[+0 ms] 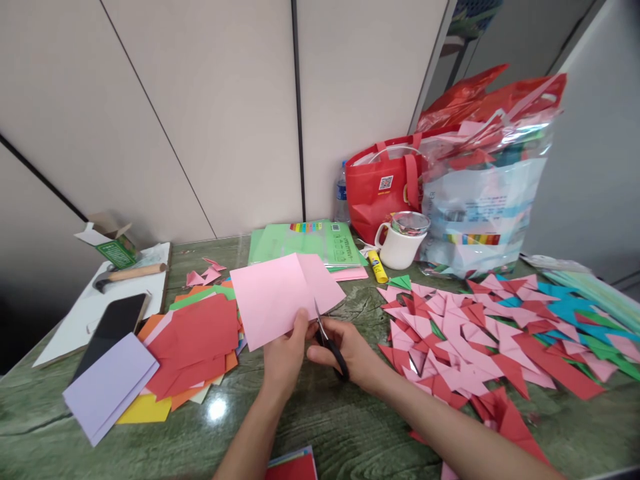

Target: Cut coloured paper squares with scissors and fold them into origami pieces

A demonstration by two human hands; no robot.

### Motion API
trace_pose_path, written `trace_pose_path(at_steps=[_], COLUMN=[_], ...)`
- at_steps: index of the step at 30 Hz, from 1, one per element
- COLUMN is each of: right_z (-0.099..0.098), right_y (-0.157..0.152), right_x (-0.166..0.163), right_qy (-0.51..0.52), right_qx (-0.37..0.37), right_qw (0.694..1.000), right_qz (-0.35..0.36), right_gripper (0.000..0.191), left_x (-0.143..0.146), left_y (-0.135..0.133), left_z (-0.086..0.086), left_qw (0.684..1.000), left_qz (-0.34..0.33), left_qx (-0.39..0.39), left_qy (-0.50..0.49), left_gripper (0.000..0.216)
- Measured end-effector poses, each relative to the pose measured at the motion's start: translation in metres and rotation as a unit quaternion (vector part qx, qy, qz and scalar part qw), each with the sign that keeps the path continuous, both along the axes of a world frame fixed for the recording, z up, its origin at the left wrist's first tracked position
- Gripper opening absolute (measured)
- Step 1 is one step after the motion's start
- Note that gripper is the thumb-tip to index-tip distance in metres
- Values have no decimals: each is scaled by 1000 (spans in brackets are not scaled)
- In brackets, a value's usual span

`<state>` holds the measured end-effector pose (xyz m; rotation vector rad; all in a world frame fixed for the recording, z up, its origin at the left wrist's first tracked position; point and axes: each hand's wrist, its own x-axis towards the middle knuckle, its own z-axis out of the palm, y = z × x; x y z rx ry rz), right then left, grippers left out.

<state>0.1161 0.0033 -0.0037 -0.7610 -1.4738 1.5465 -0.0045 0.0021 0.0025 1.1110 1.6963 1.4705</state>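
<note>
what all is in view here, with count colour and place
pink sheet: one, pink, held at centre
scissors: one, black handles, at the sheet's lower edge
flat paper pile: many, red, orange, yellow, left of centre
lilac sheet: one, lilac, front left
folded triangles: many, pink, red, blue, green, right side
phone: one, black, left
hammer: one, wooden handle, back left
small box: one, green and white, back left
paper pack: one, green, back centre
glue stick: one, yellow, back centre
mug: one, white, back centre
bottle: one, clear, behind the pack
red bag: one, red, back
plastic bag: one, clear, back right
table: one, green, under everything
left hand: one, holds pink sheet
right hand: one, holds scissors
</note>
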Motion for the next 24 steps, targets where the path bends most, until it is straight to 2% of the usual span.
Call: trace_pose_path(at_steps=[24], right_z=[1], right_y=[-3], right_x=[-1], right_qy=[-6], right_qx=[-63], right_qw=[998], right_qz=[-14], right_gripper=[43], left_x=[1], left_y=[0], left_z=[1], left_qw=[1000], left_qz=[-8], left_qx=[11], left_qy=[-8], left_gripper=[26])
